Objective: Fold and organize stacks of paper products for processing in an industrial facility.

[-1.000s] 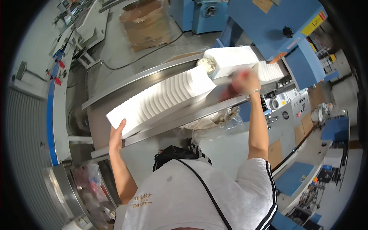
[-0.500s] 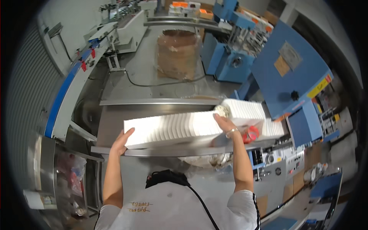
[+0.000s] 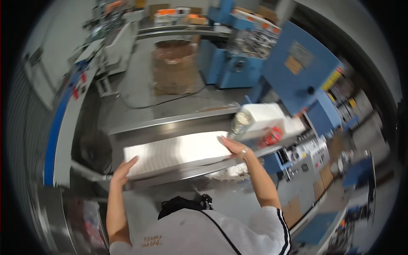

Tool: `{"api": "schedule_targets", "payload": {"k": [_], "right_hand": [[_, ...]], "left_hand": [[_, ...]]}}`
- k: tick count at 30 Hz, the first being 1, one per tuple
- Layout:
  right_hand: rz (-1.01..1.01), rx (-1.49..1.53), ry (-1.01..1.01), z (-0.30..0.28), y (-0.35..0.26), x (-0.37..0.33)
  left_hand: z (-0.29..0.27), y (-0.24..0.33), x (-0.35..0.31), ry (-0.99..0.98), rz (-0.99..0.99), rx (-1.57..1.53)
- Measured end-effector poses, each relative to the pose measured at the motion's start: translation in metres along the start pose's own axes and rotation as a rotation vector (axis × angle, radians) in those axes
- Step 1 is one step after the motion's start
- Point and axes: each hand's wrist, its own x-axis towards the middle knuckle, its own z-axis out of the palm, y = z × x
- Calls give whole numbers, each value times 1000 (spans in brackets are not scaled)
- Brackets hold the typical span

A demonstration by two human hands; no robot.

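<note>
A long row of white, paper-like pieces (image 3: 178, 154) stands on edge, packed face to face and slightly blurred. My left hand (image 3: 123, 171) presses its left end, thumb on top. At the opposite end my right hand (image 3: 233, 147) grips it, with fingers partly hidden behind the end. The row is held between both hands in the metal trough (image 3: 170, 126); I cannot tell whether its underside touches the bottom. Just right of my right hand are a clear bag with pale contents (image 3: 241, 123), a red object (image 3: 272, 136) and another white stack (image 3: 265, 114).
A blue machine with a large panel (image 3: 301, 63) rises at the right. To the left runs a conveyor with a blue edge (image 3: 57, 140). Beyond the trough stands a brown carton wrapped in plastic (image 3: 175, 72), with a cable (image 3: 165, 103) on the floor.
The view has turned and shifted. Both hands have moved a little left and lower in the picture with the white row, which stays clamped between them.
</note>
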Motion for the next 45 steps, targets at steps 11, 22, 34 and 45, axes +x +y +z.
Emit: {"api": "schedule_targets", "payload": {"k": [11, 22, 34, 45], "right_hand": [[78, 29, -87, 23, 10, 25], [23, -118, 50, 56, -32, 9], [-443, 42, -139, 114, -86, 20], [-563, -310, -735, 512, -203, 36]], "left_hand": [[-45, -49, 39, -302, 123, -167], [19, -8, 19, -165, 235, -81], [-41, -22, -66, 96, 747, -411], [-261, -175, -284, 854, 619, -578]]}}
